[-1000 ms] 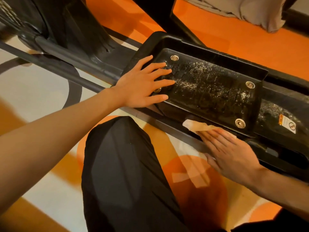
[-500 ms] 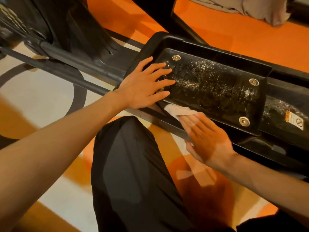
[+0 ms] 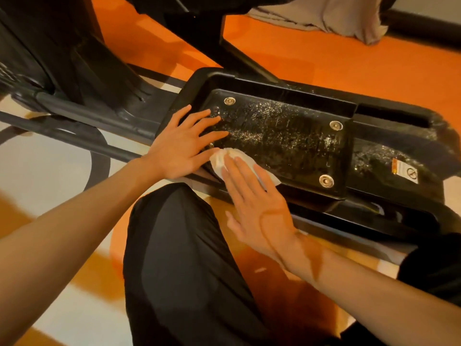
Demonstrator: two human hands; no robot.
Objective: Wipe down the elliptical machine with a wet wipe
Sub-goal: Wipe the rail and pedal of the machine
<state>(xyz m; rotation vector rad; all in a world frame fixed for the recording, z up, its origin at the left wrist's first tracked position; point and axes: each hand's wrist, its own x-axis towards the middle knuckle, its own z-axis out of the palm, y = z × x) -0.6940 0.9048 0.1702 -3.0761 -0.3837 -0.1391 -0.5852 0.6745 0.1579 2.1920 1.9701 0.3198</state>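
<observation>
Orange flooring (image 3: 324, 61) surrounds the gritty black foot pedal (image 3: 287, 136). Your left hand (image 3: 179, 148) lies flat, fingers straight, on its front end. Your right hand (image 3: 254, 203), fingers flat, presses the wet wipe (image 3: 232, 156) against the near edge. Sweep firmly lengthwise in overlapping strokes.

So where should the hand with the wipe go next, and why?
Probably slide the right hand and its wet wipe rightward across the foot pedal: the wipe sits at its near left corner beside the left hand, while pale specks cover the tread.
</observation>
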